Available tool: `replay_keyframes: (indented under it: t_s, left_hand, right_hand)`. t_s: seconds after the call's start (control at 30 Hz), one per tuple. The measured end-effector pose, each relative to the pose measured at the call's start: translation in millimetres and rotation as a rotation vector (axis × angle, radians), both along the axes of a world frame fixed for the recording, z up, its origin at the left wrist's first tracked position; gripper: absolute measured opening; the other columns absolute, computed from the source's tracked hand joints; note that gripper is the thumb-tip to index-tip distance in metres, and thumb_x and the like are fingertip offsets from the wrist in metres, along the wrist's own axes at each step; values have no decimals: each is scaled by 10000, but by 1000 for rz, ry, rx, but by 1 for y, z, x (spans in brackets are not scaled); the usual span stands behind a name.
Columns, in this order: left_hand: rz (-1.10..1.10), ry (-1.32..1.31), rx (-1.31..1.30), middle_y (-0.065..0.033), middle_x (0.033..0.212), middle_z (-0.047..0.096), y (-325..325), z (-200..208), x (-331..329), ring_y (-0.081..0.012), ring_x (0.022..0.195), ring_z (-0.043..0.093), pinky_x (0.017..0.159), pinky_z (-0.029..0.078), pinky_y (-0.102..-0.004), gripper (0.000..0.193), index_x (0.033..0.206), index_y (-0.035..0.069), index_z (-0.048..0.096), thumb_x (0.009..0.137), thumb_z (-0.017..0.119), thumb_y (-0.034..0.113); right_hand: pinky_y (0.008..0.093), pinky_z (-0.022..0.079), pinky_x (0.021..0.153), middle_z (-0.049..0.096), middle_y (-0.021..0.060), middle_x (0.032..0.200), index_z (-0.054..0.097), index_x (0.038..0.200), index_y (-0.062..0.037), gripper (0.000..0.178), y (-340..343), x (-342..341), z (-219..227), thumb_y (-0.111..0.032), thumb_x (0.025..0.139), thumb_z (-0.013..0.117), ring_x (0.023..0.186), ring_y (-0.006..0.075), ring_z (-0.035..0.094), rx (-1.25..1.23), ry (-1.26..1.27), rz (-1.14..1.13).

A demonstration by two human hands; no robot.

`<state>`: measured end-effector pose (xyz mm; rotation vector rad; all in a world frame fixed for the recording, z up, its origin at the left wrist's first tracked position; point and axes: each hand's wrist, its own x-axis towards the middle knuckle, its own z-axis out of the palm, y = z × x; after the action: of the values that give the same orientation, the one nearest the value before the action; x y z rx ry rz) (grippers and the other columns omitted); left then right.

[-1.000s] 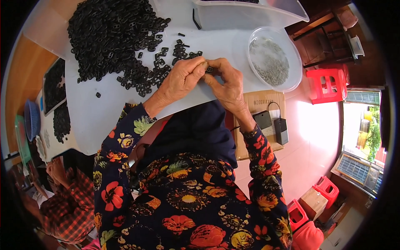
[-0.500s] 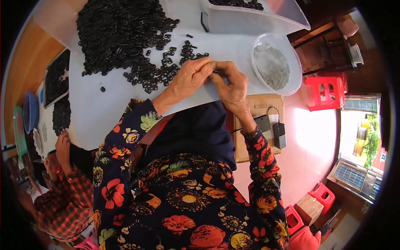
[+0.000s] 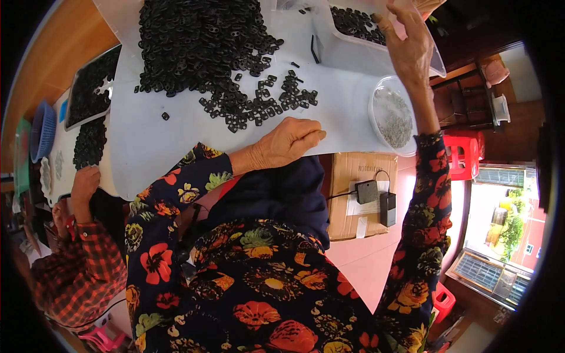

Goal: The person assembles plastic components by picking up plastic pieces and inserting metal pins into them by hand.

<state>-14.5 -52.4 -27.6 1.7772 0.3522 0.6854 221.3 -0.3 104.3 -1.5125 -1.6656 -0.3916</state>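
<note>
My left hand (image 3: pixel 288 143) is closed at the table's near edge, just below the small black two-holed pieces (image 3: pixel 250 107) spread in front of the large heap (image 3: pixel 197 44). Whatever its fingers may hold is hidden. My right hand (image 3: pixel 409 50) is raised over the right side of a clear plastic bin (image 3: pixel 353 56), thumb and fingers apart, with nothing seen in it. More black pieces (image 3: pixel 356 25) lie inside that bin. Below my right wrist stands a round clear tub (image 3: pixel 376 126) of thin silvery pins (image 3: pixel 394 120).
At left, another person in a checked sleeve (image 3: pixel 100 253) has a hand (image 3: pixel 87 182) beside black pieces (image 3: pixel 90 144), a tray (image 3: pixel 73 125) and a blue basket (image 3: pixel 43 132). A cardboard box (image 3: pixel 344 220) with black adapters stands below the table's edge, and a red stool (image 3: pixel 462 154) farther right.
My hands were together over a small black piece; now they are apart. The right has gone up and right to the clear bin and opened, while the left stays low and closed.
</note>
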Motion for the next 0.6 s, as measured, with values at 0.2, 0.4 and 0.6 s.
replay_keyframes:
  t_s: [0.2,0.4,0.6]
  left_hand:
    - [32,-26,49,-203,668,482,2,-5,-7,-382,656,486,615,398,-430,221,775,-46,482,894,523,135]
    - [-11,-54,75,-185,688,508,2,-9,1,-365,671,511,631,412,-423,194,798,-37,515,893,519,132]
    - [-23,-24,75,-160,682,496,4,-12,1,-335,662,511,634,419,-408,183,815,-28,527,903,515,132]
  right_hand:
    - [230,461,604,635,39,739,663,946,-9,115,-21,-92,-46,-50,838,655,649,93,578,-162,264,421]
    - [275,491,614,666,81,804,660,941,-20,132,-3,-100,-107,15,832,595,651,149,594,-516,297,522]
    - [324,501,657,624,112,868,640,993,-28,206,38,-116,-113,-2,790,614,699,244,606,-481,109,587]
